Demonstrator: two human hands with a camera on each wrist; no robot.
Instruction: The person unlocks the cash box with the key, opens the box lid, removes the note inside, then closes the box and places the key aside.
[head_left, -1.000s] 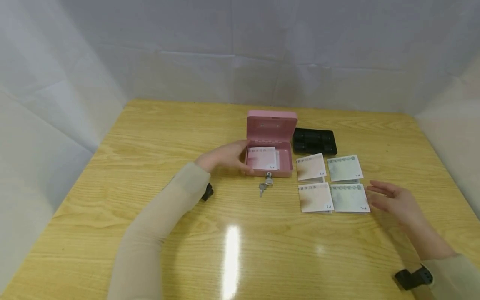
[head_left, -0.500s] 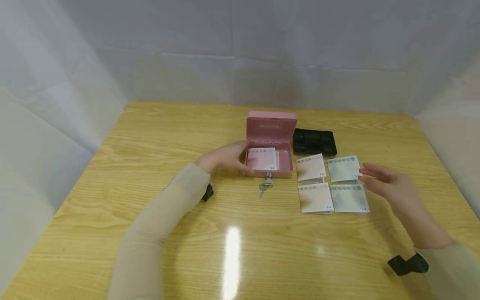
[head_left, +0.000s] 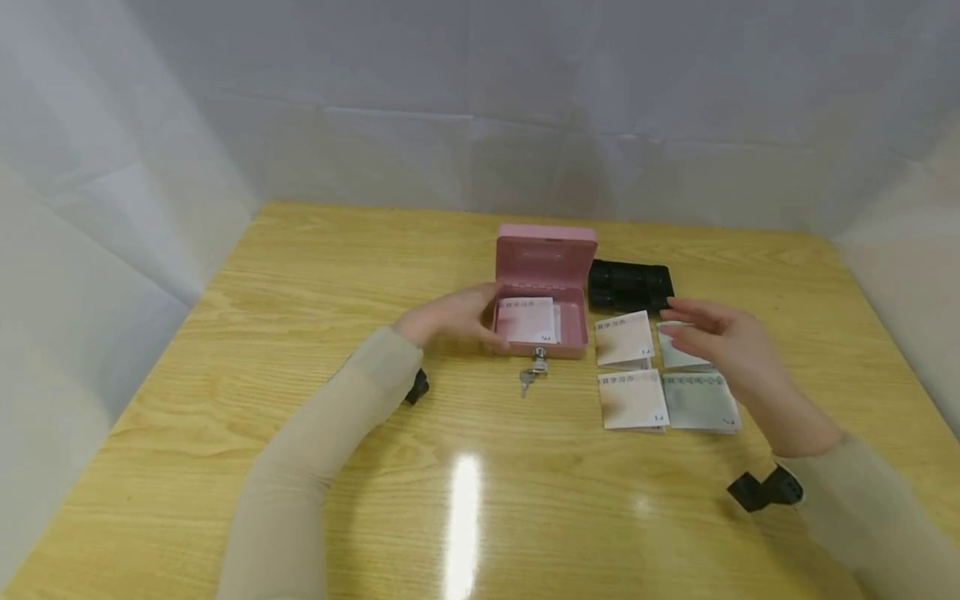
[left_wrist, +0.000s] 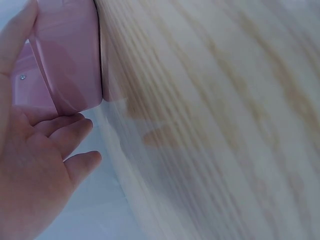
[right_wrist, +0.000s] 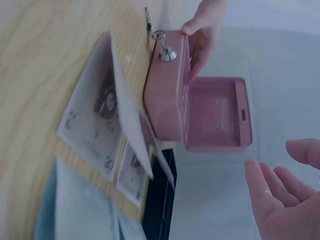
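Since a second ago my right hand (head_left: 723,342) has swung in, open, over the far green notes (head_left: 678,354), while my left (head_left: 450,315) steadies the pink box (head_left: 546,287), so pinching that stack seems next.

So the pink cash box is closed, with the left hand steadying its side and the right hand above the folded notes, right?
Not quite: the pink cash box is open, lid raised, as the head view shows. The left hand steadies its side; the right hand hovers above the folded notes.
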